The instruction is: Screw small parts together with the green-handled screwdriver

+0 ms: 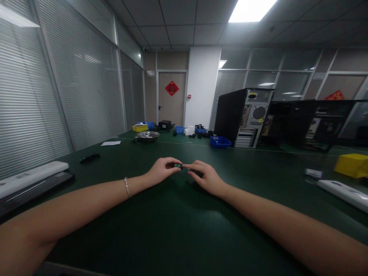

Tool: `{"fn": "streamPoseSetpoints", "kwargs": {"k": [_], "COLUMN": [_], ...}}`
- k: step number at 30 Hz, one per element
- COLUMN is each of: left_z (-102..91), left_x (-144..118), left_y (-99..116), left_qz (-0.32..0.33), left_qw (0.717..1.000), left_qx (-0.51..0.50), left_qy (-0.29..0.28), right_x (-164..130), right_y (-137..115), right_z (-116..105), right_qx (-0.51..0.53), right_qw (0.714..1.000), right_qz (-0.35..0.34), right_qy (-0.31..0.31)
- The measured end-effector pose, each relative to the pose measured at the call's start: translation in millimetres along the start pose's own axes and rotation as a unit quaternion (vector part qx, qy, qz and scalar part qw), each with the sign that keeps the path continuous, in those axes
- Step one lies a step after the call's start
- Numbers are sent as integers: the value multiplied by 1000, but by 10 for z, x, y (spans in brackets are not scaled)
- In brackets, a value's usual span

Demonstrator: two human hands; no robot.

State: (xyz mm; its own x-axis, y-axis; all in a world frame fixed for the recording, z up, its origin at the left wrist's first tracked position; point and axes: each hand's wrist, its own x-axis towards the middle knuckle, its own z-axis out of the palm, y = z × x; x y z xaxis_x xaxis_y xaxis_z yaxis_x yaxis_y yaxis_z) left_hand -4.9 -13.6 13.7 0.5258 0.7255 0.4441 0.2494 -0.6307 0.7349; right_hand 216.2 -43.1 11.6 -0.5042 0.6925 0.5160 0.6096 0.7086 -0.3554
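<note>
a long green table (172, 230), blind-covered glass walls (86, 84), a brown door (171, 97), bright ceiling panel (251, 9).

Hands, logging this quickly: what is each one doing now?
Left hand: fingertips pinched on the small dark part.
Right hand: fingertips touch the same part; grip unclear.

On the desk (178, 230), the left hand (162, 170) and right hand (207, 178) meet at the middle, a small part (178, 166) between their fingertips. Behind them, far back, sits a metal bowl (147, 135), with a computer tower (244, 117) standing to its right. A bin (352, 165) lies at the desk's right edge, a keyboard (31, 184) at the left edge.
</note>
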Motion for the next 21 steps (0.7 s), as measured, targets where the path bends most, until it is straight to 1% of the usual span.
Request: {"fn": "streamPoseSetpoints", "kwargs": {"k": [13, 16, 21], "left_z": [3, 15, 45], "left_x": [-13, 4, 36], "left_y": [76, 57, -38], "left_qz": [-23, -32, -45], "left_qw": [999, 997, 993], "left_qx": [-39, -59, -110], "left_qy": [-30, -28, -24], "right_x": [-22, -21, -22], "right_y": [5, 8, 18], "right_z": [-44, -40, -28], "right_qx": [8, 12, 17], "right_qw": [1000, 1000, 999], "right_qz": [-10, -16, -28], "right_qy": [-7, -5, 2]}}
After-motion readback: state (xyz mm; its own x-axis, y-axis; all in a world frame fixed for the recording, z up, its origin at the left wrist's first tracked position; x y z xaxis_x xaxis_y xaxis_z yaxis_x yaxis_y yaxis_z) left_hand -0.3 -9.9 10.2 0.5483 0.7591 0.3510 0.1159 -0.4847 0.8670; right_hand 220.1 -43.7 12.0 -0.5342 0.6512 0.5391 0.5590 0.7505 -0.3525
